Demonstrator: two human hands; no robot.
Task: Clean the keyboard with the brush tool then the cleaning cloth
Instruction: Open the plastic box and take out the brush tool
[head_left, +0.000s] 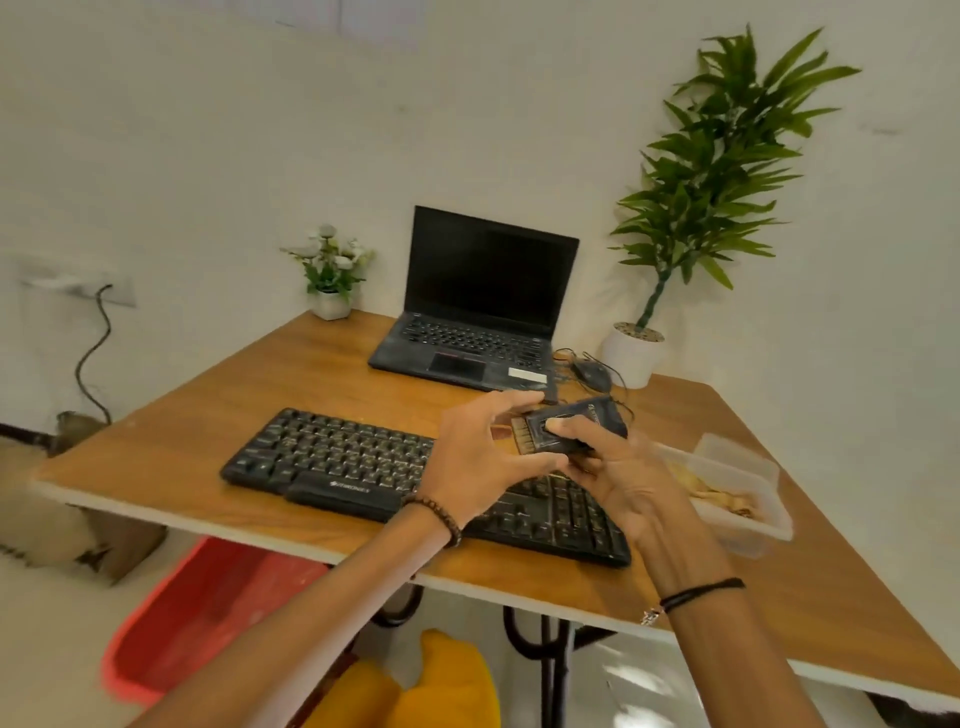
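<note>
Left hand curls thumb and fingers round the bristle end of the dark brush tool while right hand grips its body, thumb on top, above the black keyboard on the wooden table.

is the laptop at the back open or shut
Open: the laptop has its lid raised, showing a dark screen and its own keys.

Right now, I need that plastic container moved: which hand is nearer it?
Right. The right hand, gripping the brush tool, is just beside the container; the left hand is farther, over the keyboard.
</note>
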